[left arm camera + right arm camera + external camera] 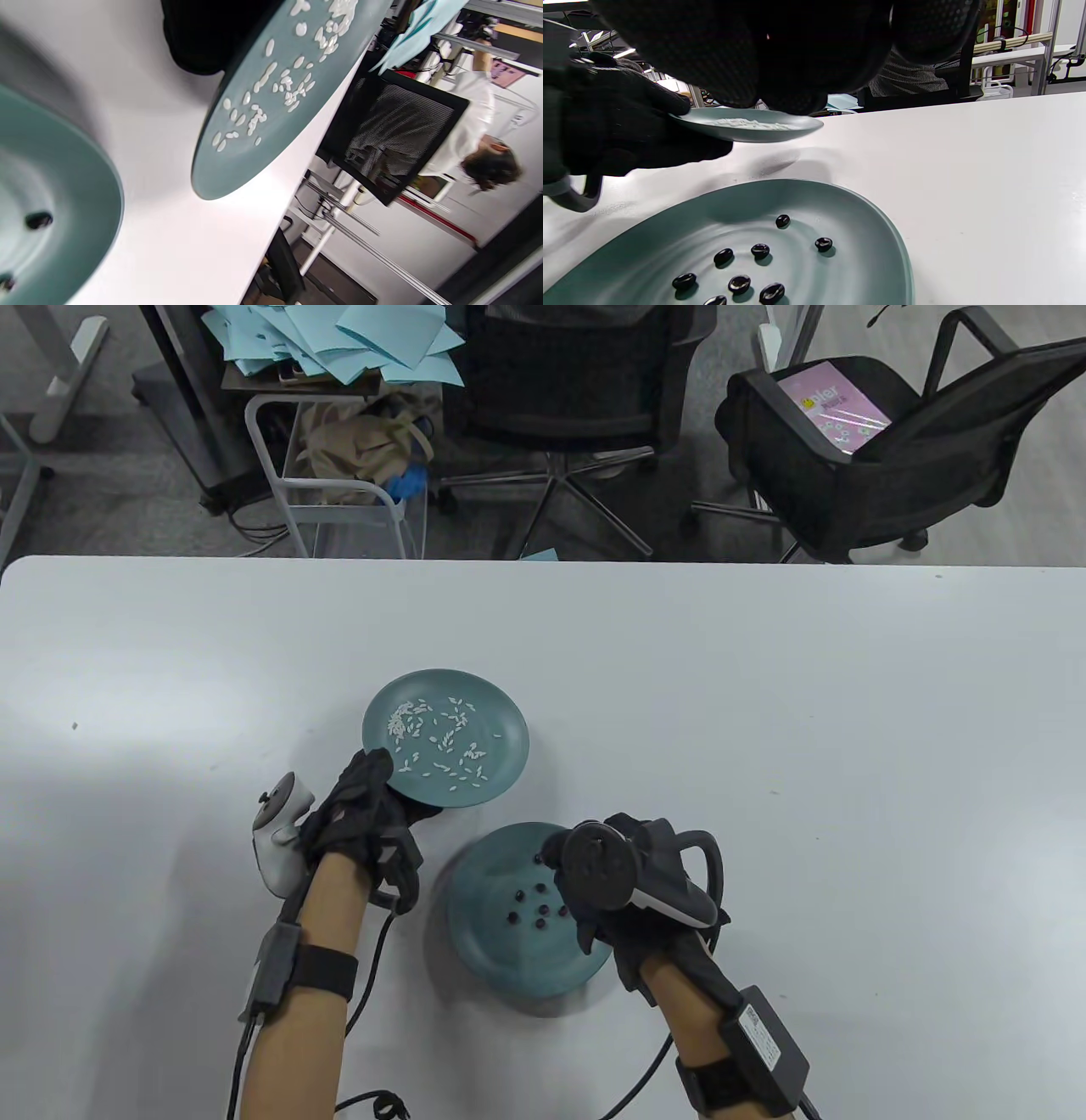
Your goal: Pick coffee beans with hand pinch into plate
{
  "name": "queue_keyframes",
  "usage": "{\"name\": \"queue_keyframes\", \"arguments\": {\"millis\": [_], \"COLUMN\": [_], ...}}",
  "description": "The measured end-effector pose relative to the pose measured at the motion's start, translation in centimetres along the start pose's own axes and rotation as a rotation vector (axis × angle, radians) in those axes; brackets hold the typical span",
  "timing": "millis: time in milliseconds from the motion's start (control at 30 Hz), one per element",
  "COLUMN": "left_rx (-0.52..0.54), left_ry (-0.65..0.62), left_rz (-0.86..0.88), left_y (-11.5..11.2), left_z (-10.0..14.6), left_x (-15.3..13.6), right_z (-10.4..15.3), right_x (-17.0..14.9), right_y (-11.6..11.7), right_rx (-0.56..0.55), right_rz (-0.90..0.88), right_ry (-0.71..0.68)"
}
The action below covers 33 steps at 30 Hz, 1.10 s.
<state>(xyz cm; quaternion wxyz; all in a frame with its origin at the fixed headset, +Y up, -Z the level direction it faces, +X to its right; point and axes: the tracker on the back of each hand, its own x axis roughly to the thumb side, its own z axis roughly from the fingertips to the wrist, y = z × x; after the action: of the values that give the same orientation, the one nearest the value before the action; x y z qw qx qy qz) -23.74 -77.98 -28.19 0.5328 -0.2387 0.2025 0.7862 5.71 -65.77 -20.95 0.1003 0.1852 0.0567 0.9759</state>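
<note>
A teal plate point(509, 729) with several white grains on it is gripped at its near-left rim by my left hand point(383, 782). In the right wrist view this plate point(746, 132) is lifted off the white table, held by my left hand point(628, 123). A second teal plate point(501, 959) lies nearer on the table and holds several dark coffee beans point(541, 909). My right hand point(594, 929) hovers over its right side. In the right wrist view its fingers point(793, 95) are bunched above the beans point(760, 250), and I cannot tell whether they hold a bean.
The table's far edge point(543, 561) runs across the view. Beyond it stand two black office chairs point(857, 449) and a cart with blue paper sheets point(339, 347). Glove cables point(373, 950) trail toward the near edge.
</note>
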Motion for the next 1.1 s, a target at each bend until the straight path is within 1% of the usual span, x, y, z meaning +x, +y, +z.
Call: {"name": "queue_keyframes", "arguments": {"millis": [67,200,267,400,467,533,567,667,767,800,867,967,1000,1033,1100], "left_rx": [0.037,0.081,0.106,0.14,0.203,0.234,0.231,0.195,0.106,0.08,0.08,0.163,0.182,0.19,0.183], "left_ry": [0.034,0.059,0.06,0.013,-0.037,-0.063,-0.067,-0.109,-0.19,-0.22,-0.298,-0.43,-0.456,-0.474,-0.496], "left_rz": [-0.047,-0.048,-0.061,-0.17,-0.212,-0.231,-0.243,-0.197,-0.208,-0.228,-0.275,-0.386,-0.426,-0.465,-0.524], "left_y": [0.4,0.8,1.0,0.8,0.6,0.5,0.5,0.1,-0.3,-0.4,-0.2,0.1,0.1,-0.1,-0.7], "left_z": [-1.0,-1.6,-1.4,-0.6,0.4,1.4,2.1,4.1,7.1,8.4,10.5,13.1,13.7,14.4,15.1], "left_x": [0.1,-0.2,-0.2,0.4,0.7,1.0,1.1,1.7,2.8,3.0,3.0,2.8,2.7,2.4,2.0], "right_z": [0.0,-0.1,-0.1,-0.2,-0.1,0.0,0.2,0.6,1.4,2.0,3.2,5.1,5.6,6.0,6.7], "right_x": [0.0,0.0,-0.1,0.0,0.2,0.4,0.6,0.9,0.7,0.4,-0.3,-2.1,-2.5,-3.0,-3.7], "right_y": [0.0,0.0,0.0,0.3,0.2,0.0,-0.1,-0.9,-2.6,-3.4,-4.6,-5.9,-6.0,-6.0,-5.6], "right_rx": [0.003,0.003,0.01,0.023,0.02,0.009,0.001,-0.041,-0.104,-0.14,-0.24,-0.409,-0.455,-0.483,-0.476], "right_rz": [-0.001,-0.003,-0.01,0.006,0.017,0.018,0.025,0.042,0.018,0.003,-0.028,-0.088,-0.093,-0.065,0.073], "right_ry": [0.001,0.003,0.001,0.0,-0.003,-0.008,-0.014,-0.029,-0.022,-0.016,-0.018,-0.008,-0.01,-0.025,-0.014]}}
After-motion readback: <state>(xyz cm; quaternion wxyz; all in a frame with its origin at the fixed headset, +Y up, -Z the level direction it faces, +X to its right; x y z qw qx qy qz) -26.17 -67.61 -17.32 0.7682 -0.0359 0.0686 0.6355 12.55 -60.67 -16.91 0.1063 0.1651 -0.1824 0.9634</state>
